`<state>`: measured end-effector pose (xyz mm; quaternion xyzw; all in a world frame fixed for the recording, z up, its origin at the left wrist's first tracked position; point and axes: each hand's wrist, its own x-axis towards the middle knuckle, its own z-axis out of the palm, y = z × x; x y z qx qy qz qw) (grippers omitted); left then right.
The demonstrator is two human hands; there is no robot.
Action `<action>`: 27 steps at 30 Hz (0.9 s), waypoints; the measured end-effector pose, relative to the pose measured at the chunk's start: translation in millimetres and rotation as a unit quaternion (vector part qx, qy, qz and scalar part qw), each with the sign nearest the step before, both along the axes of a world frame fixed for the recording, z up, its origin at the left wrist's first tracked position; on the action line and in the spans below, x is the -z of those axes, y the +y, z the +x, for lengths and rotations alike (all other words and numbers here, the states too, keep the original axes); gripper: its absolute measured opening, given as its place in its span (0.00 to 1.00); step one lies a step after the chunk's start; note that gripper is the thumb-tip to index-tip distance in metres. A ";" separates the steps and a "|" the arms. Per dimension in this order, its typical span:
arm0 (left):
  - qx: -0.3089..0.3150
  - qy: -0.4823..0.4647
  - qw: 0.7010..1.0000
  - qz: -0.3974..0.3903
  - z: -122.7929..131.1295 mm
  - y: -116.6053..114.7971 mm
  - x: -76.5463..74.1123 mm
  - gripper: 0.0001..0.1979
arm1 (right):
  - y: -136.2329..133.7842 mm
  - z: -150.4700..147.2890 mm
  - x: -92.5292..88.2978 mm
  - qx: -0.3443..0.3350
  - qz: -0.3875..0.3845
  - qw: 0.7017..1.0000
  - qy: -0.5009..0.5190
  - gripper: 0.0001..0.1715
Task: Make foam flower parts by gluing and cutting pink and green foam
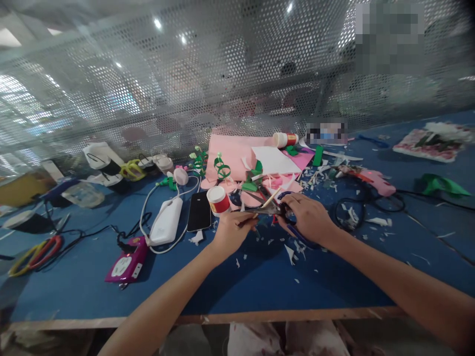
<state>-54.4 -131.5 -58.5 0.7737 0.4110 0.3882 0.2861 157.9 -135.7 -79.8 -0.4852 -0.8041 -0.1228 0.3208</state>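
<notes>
My right hand is wrapped round the dark blue handles of a pair of scissors, whose blades point left. Beside the blade tips, my left hand has its fingers pressed together; what they pinch is too small to make out. A thin cream-coloured strip stands up at an angle by the blades. Just behind my left hand is a red and white paper cup. Pink sheets, a white sheet and green paper pieces lie behind the scissors.
A black phone, a white power bank with a cable and a purple power socket lie to the left. A pink glue gun with a black cord is at the right. Paper scraps litter the blue table. Perforated metal panel behind.
</notes>
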 end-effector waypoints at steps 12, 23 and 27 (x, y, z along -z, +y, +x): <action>0.016 -0.118 0.989 -0.085 3.5 8.7 23.0 0.14 | 10.6 -1.9 14.5 -0.012 -0.066 0.995 0.067 0.14; 0.019 -0.113 0.993 -0.011 4.1 12.8 38.0 0.16 | 7.5 -6.0 9.5 -0.049 -0.085 0.985 0.145 0.14; -0.002 -0.077 0.993 0.088 8.7 10.9 36.9 0.14 | 4.7 -3.8 6.8 -0.075 -0.076 0.987 0.121 0.14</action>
